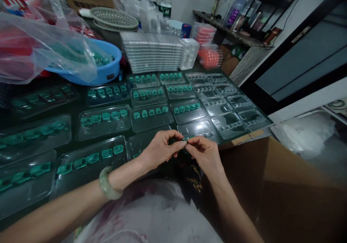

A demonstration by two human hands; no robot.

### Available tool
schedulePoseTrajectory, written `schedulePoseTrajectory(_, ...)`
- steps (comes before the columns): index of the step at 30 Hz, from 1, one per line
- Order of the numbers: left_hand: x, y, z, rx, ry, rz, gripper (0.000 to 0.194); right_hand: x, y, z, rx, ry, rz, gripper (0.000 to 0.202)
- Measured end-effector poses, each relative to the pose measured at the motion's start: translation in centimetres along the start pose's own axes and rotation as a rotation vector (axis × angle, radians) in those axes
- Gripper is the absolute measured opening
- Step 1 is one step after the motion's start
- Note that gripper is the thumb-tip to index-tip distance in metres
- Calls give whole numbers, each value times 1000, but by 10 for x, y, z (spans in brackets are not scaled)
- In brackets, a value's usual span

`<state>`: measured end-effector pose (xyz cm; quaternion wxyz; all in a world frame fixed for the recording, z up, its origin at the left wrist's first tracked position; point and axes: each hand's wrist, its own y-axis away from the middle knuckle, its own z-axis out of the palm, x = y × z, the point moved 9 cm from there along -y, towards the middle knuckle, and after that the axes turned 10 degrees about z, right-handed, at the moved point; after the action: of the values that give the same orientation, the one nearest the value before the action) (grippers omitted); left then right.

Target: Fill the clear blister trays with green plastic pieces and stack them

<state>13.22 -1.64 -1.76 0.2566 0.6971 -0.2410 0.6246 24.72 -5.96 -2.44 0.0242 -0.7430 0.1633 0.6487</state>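
My left hand (164,146), with a pale green bangle (107,185) on its wrist, pinches at a small green piece that its fingers mostly hide. Fingertips of my right hand (204,152) are closed on the same spot, touching the left ones. Both hands are above the near edge of the table, in front of a clear tray (196,128). Rows of clear plastic trays with green pieces in their slots, such as this filled tray (104,118), cover the left and middle. Trays without green pieces (229,122) lie at the right.
A blue basin (108,71) of green pieces and a plastic bag (62,40) stand back left. Stacked clear trays (154,53) and packs of orange-red pieces (210,56) line the back. An open cardboard box (271,185) is at right, below the table edge.
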Motion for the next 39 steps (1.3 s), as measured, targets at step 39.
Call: schedulePoseTrajectory(39,8,6,7,-27,37,71,16,-11,20,12,72,-44,-177,11)
